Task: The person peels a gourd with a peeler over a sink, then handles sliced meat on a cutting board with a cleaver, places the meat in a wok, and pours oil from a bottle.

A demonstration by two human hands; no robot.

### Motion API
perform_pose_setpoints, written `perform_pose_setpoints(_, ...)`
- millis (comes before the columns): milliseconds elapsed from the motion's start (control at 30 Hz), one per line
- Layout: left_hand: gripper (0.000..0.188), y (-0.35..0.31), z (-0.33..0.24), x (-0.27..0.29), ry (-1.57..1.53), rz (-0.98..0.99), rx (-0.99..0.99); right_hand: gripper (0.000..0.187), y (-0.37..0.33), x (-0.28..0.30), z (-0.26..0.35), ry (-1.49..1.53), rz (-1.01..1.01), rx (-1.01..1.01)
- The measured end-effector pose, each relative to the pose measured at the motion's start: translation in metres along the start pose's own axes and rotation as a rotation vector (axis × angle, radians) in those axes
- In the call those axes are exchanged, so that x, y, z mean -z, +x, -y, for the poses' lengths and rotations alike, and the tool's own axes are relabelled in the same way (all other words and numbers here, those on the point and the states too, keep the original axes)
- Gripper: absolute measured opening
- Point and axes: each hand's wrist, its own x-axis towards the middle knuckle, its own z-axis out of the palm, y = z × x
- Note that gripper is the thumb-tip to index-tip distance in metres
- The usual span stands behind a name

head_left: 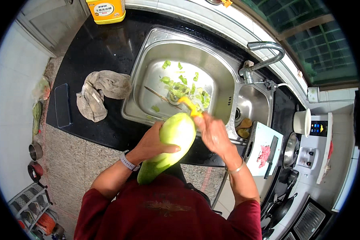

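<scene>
A long, thick green gourd (179, 130) lies tilted across the sink's front edge, with its far part peeled pale and its near end still dark-skinned. My left hand (153, 143) is wrapped round its left side, thumb across the top. Closed in my right hand (214, 135) is a yellow peeler (191, 106), its head near the gourd's far end; I cannot tell whether the blade touches. Below, in the large steel sink (148, 72), green peelings (181, 85) are scattered round the drain, and a thin brown stick (156, 93) lies among them.
A grey cloth (93, 107) and a dark phone (63, 105) lie on the black counter at left, a yellow jug (107, 11) behind. To the right are the faucet (264, 60), a small basin (252, 105), and a cutting board (264, 138) with cut meat (263, 155) and a knife (271, 158).
</scene>
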Motion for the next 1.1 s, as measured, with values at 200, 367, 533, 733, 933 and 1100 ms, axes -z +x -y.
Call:
perform_pose_setpoints(200, 0.077, -0.005, -0.008, -0.016, 0.201, -0.075, -0.094, 0.040, -0.031, 0.006, 0.043, -0.123, 0.145, 0.014)
perform_pose_setpoints(367, 0.073, -0.021, -0.016, -0.025, 0.283, -0.123, -0.109, 0.031, -0.005, 0.024, -0.013, -0.385, 0.186, -0.175)
perform_pose_setpoints(533, 0.070, -0.016, -0.015, -0.020, 0.352, -0.166, -0.117, 0.045, -0.005, 0.034, -0.016, -0.165, 0.229, -0.288)
perform_pose_setpoints(733, 0.068, -0.021, -0.013, -0.024, 0.298, -0.229, -0.163, 0.038, -0.025, 0.042, 0.054, -0.133, 0.385, -0.104)
perform_pose_setpoints(933, 0.074, -0.017, -0.014, -0.021, 0.291, -0.190, -0.169, 0.047, -0.015, 0.010, -0.092, -0.132, 0.172, -0.362)
perform_pose_setpoints(1100, 0.075, -0.021, -0.014, -0.015, 0.221, -0.225, -0.079, 0.056, -0.013, 0.028, -0.007, 0.227, 0.303, -0.274)
